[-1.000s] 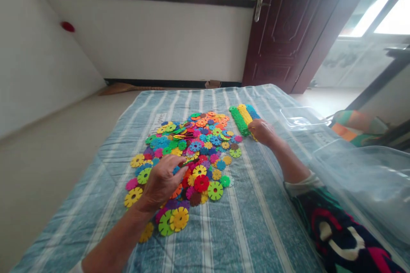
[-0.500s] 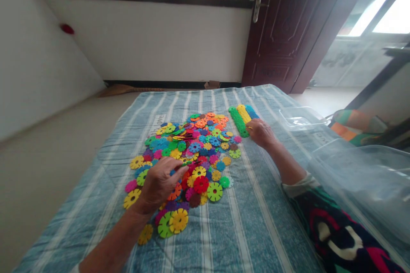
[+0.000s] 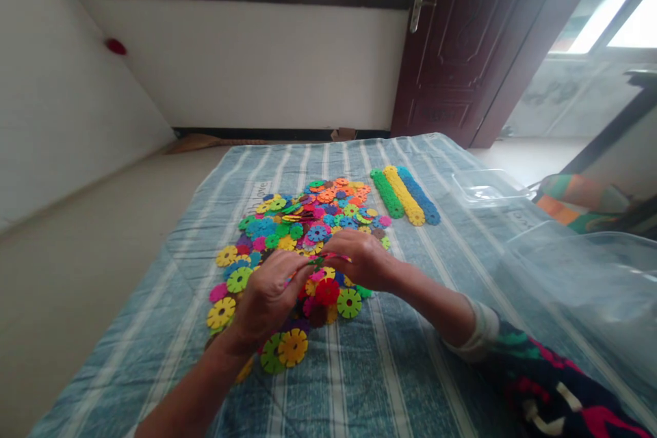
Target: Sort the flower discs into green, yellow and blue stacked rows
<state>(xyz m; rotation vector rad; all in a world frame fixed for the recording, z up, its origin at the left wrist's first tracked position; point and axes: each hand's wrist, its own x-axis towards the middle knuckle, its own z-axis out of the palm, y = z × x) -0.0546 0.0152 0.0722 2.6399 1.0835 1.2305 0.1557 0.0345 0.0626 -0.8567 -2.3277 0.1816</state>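
"What do the hands have?"

"The left hand [image 3: 269, 294] and right hand [image 3: 360, 260] meet in the middle of the bed. Both grips are closed, their fingers pinching a small green-and-pink cluster of plastic snowflake discs [image 3: 323, 259] between them."

"Where is that cluster?"

"It is held just above a wide pile of multicoloured snowflake discs [image 3: 287, 233] lying on a striped blue quilt [image 3: 328, 157]."

"What lies near the pile?"

"3 linked bars of discs lie side by side beyond the right hand: a green bar [image 3: 387, 193], a yellow bar [image 3: 404, 195] and a blue bar [image 3: 418, 195]. Further right sit a clear plastic tray [image 3: 490, 186] and a clear plastic bin [image 3: 580, 267]."

"And past the bed?"

"A dark wooden door [image 3: 441, 48] and, on the floor by the wall, a broom [image 3: 215, 143]."
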